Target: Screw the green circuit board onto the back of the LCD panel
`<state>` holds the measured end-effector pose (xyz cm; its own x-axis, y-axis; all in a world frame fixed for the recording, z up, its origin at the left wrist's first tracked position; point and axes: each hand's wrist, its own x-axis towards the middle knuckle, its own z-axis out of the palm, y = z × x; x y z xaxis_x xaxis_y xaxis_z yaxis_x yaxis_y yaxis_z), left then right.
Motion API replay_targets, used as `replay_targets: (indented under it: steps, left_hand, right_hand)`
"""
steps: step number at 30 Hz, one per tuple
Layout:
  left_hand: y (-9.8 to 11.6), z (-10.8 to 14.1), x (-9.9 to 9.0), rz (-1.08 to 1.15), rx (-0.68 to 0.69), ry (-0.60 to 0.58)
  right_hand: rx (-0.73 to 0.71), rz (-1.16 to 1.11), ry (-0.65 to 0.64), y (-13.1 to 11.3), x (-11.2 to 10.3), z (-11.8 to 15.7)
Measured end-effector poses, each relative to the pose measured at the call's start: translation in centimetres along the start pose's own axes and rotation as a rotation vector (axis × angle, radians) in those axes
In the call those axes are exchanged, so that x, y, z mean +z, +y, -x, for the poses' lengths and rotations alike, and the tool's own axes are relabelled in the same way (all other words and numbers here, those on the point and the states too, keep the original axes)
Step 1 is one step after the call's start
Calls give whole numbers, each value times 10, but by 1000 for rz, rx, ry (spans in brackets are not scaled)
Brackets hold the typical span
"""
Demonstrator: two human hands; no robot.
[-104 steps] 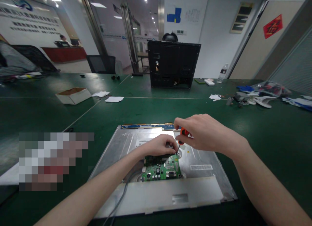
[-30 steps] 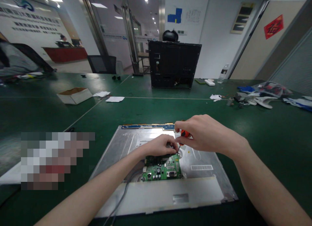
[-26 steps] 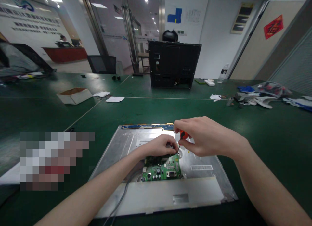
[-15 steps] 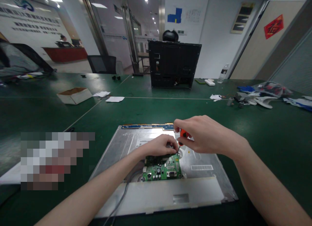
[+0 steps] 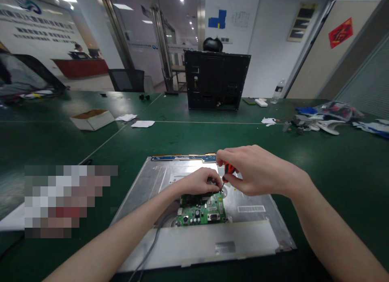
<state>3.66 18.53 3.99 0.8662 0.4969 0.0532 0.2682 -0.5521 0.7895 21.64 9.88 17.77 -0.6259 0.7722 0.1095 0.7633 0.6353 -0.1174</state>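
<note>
Only the right hand [image 5: 258,168] had dipped a touch. Left hand [image 5: 199,181] had bunched fingers, couldn't tell on what, by the circuit board [image 5: 199,215]; right pinched the screwdriver [image 5: 229,168]. Pushing tilted could've skidded it, scratching stuff.

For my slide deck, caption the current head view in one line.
Right hand turns a red-and-black screwdriver at the green circuit board's corner, left hand beside it.

- Head view looks forward and down, from above the table [image 5: 188,136];
- left hand [image 5: 202,181], right hand [image 5: 255,170] near, below centre;
- wall [image 5: 273,43] far, upper right.
</note>
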Motion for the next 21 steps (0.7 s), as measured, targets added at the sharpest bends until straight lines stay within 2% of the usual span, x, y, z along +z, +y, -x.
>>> replay_targets:
  steps: [5,13,17,21]
  left_hand:
    - [1,0,0,0,-6,-4]
    - [-1,1,-1,-19,-11,-6]
    - [1,1,-1,-18,-6,-5]
    - [1,1,-1,-10,1,-4]
  right_hand:
    - [-4,7,-19,-1,2,-1]
    - [124,146,-28,1,5,-8]
    - [125,144,-35,2,5,-7]
    - [66,67,-12,1,3,-4]
